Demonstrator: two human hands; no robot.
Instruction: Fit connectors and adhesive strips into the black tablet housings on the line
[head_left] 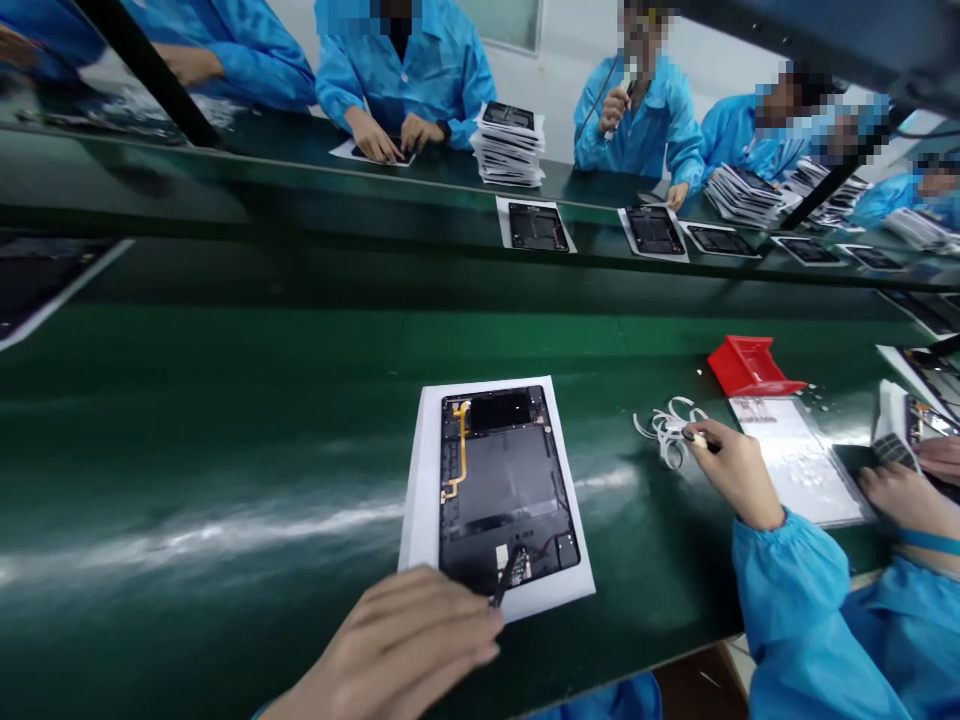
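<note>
Black rectangular tablet housing: lies flat on a white paper sheet, long side pointing away from the wearer, with a thin orange flexible cable along its upper left.
Left hand: fingers curled, grasping slim black tweezers, whose tip rests at the lower part of the housing (the fingers hide most of the tool).
Right hand: fingertips pinched on a small pale-tipped item, just beside a tangle of curled white strips.
Dark green glossy surface: carries the sheet, the strips, a red plastic tray and a white printed sheet.
Far right: another person's hands beside a second housing.
Across the surface: people in blue smocks beside a stack of black panels on white sheets.
</note>
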